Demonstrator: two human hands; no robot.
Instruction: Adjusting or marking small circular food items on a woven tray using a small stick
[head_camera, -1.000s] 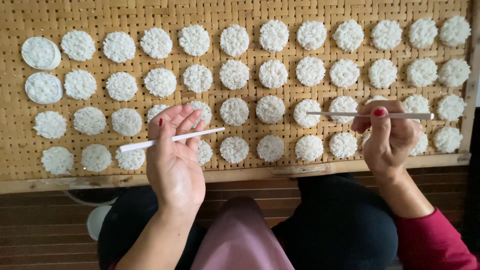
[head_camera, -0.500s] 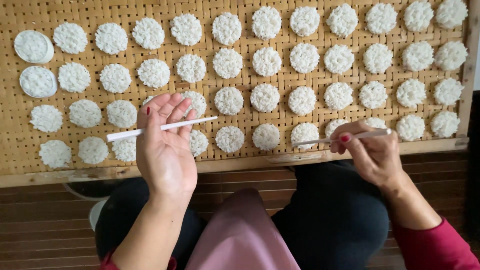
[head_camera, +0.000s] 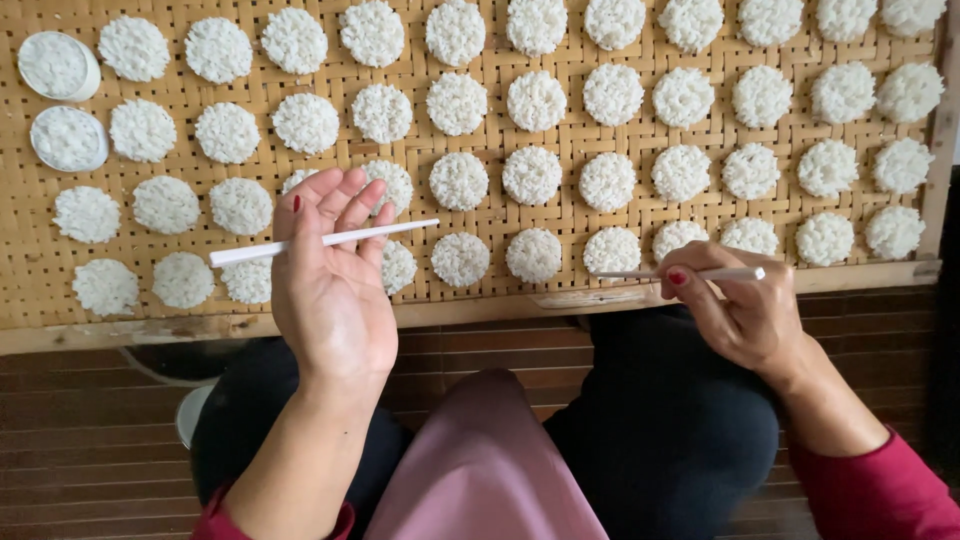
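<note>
Two white ring moulds (head_camera: 62, 98) at the far left of the woven tray (head_camera: 480, 300) are holding rice. The left hand (head_camera: 330, 290), half open, is pinching a white stick (head_camera: 322, 241); the right hand (head_camera: 745, 310) is gripping another stick (head_camera: 680, 273).

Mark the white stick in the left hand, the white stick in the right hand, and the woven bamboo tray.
Left white stick (head_camera: 390, 230), head view, bare shaft.
Right white stick (head_camera: 630, 273), head view, bare shaft.
Woven bamboo tray (head_camera: 30, 270), head view, bare weave.

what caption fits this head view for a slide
Left hand and right hand each hold a white stick over a woven tray of rice cakes.
</note>
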